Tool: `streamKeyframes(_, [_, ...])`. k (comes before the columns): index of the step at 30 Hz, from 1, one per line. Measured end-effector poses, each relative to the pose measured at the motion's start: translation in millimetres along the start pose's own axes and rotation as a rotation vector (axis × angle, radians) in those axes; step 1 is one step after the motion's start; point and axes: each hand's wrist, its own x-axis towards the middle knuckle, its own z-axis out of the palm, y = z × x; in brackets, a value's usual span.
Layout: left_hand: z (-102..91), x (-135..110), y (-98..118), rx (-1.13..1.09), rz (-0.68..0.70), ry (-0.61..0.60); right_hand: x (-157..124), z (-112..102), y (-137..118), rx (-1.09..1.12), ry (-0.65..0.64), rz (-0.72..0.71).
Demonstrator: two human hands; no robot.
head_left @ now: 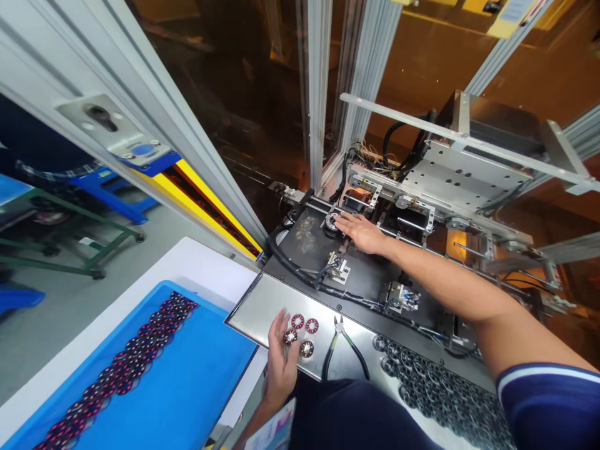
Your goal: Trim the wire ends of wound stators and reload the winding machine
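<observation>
My right hand (362, 232) reaches far into the machine, fingers laid over a small round part (332, 223) seated in a fixture on the black base plate (375, 281). My left hand (281, 359) rests at the near edge of a steel shelf (255, 312), fingers curled around a small round wound part (289, 336). Three more round parts lie beside it: two red ones (304, 323) and one with a bright centre (307, 349).
Black-handled cutters (341, 350) lie on the shelf to the right. Several dark ring parts (435, 387) are spread at the right. A blue tray (187, 387) at the left holds rows of red wound parts (135, 359). Aluminium frame posts (319, 94) stand behind.
</observation>
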Motion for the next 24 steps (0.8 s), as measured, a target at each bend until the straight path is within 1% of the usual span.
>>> streamKeyframes(3, [-1.9,0,0,0.068,0.083,0.012,4,-10,-8,-0.035,0.005,0.002])
streamKeyframes(5, [-6.6,-2,3,0.097,0.134,0.031,5,-22,-17,-0.042,0.034,0.011])
streamKeyframes(7, [-12.9,-7,8,0.119,0.183,0.047,0,-38,-29,-0.042,0.096,0.034])
streamKeyframes(9, [-19.0,-15,14,0.165,0.262,0.065,-21,-54,-47,-0.044,0.181,0.065])
streamKeyframes(11, [-23.0,-25,21,0.222,0.336,0.077,-62,-60,-72,-0.041,0.289,0.072])
streamKeyframes(12, [-23.6,-29,25,0.243,0.359,0.077,-90,-57,-87,-0.04,0.347,0.064])
streamKeyframes(13, [-23.3,-33,29,0.257,0.372,0.068,-120,-48,-104,-0.005,0.472,0.03])
streamKeyframes(14, [-21.8,-37,32,0.267,0.381,0.052,-153,-34,-120,0.031,0.545,0.0])
streamKeyframes(15, [-19.2,-39,35,0.278,0.393,0.026,-185,-16,-135,0.064,0.565,0.003])
streamKeyframes(16, [-15.4,-40,38,0.291,0.41,-0.008,-214,6,-150,0.089,0.549,0.058])
streamKeyframes(18, [-4.4,-39,45,0.316,0.447,-0.096,-261,54,-173,0.093,0.511,0.156])
streamKeyframes(19, [2.5,-38,48,0.322,0.456,-0.143,-277,76,-182,0.09,0.501,0.203])
streamKeyframes(21, [17.5,-36,55,0.315,0.448,-0.235,-294,112,-196,0.082,0.482,0.277])
streamKeyframes(22, [24.8,-35,58,0.307,0.434,-0.276,-297,124,-202,0.08,0.475,0.304])
streamKeyframes(24, [37.1,-36,64,0.296,0.4,-0.351,-296,138,-209,0.085,0.455,0.331])
